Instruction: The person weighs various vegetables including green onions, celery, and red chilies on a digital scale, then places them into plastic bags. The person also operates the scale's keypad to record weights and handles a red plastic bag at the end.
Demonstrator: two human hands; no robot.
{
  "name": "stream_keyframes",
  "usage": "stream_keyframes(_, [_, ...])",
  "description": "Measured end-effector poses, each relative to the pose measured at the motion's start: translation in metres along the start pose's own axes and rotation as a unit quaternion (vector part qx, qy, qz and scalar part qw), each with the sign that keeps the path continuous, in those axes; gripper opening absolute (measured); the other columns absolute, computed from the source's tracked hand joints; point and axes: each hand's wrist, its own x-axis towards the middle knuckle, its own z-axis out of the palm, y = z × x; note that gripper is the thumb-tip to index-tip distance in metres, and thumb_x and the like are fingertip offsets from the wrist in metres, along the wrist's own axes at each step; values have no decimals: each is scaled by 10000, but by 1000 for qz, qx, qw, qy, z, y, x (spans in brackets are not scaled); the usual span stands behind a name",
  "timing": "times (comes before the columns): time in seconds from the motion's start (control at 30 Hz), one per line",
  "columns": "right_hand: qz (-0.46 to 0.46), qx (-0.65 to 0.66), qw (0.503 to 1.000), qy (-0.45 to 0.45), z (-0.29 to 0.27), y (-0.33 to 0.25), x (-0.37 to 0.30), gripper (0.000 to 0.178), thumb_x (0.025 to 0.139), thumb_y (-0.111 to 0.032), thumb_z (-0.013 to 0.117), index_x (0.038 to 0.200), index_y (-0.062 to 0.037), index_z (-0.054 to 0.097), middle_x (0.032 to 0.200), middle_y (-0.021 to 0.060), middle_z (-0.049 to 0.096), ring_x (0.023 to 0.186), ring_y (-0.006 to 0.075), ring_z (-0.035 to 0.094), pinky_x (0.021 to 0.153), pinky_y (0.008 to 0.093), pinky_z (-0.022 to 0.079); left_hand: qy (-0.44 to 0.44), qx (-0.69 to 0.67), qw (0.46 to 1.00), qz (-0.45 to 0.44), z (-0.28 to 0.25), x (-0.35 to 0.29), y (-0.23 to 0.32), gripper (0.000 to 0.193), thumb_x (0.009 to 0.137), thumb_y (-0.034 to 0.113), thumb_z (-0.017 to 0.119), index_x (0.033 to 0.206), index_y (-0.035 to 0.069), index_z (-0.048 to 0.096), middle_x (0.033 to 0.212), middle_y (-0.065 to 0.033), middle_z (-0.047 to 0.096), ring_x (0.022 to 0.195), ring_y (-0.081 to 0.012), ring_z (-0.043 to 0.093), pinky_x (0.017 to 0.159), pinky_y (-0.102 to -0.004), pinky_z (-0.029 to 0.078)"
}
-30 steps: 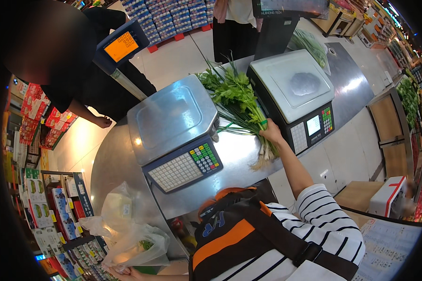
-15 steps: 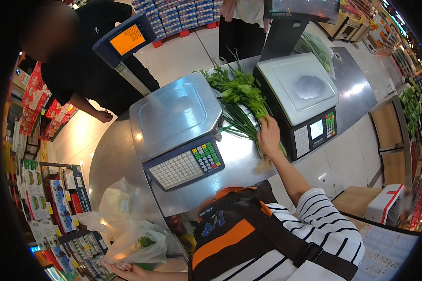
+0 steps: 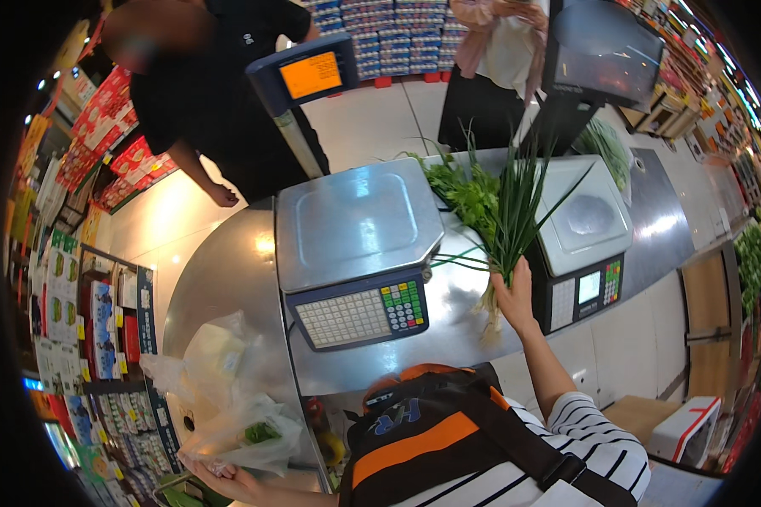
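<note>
My right hand (image 3: pixel 516 296) is wrapped round a bunch of spring onions (image 3: pixel 516 215) near the white root end. Their green tops point away from me, passing over the edge of the white-topped scale. Just left of them, leafy green celery (image 3: pixel 469 190) lies on the metal counter between the two scales. At the lower left my left hand (image 3: pixel 220 476) has its fingers closed on the edge of a clear plastic bag (image 3: pixel 271 435) with something green in it. Another filled plastic bag (image 3: pixel 216 359) lies beside it.
A metal-topped scale (image 3: pixel 355 215) with a keypad and a lit orange display (image 3: pixel 310 76) stands left of centre. To the right is the white-topped scale (image 3: pixel 588 198) with a dark screen (image 3: pixel 604 51). Two people stand across the metal counter (image 3: pixel 220 279); bagged greens (image 3: pixel 604 152) lie at the far right.
My right hand has picked up the spring onions from beside the celery, raising their tops. The left hand stays at the bag. The whole view has shifted.
</note>
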Motion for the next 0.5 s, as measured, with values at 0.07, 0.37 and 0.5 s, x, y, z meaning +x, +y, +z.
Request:
stream_keyframes(0.07, [20,120,992,-32,-5,-58,16,453,810,-94,612,1218,-13,433,1038,179,578,918,334,577,796,409,445,108,7,994,-10,41,-10,8,426,974,148,475,1371,13,396,618,42,300,480,-38,248,398,-204,233])
stream_keyframes(0.37, [-305,53,946,-96,106,-216,98,503,742,-252,629,1215,-142,501,909,109,580,795,300,597,675,396,454,143,-31,989,-35,68,-18,19,415,955,141,482,1358,57,432,647,64,446,446,-5,246,367,-179,229])
stream_keyframes(0.5, [-326,-61,938,-102,172,-205,117,484,751,-238,613,1220,-171,513,906,102,567,830,301,583,724,447,428,191,-11,981,-33,78,-23,20,428,975,187,442,1378,44,419,628,87,227,480,-11,163,397,-167,135])
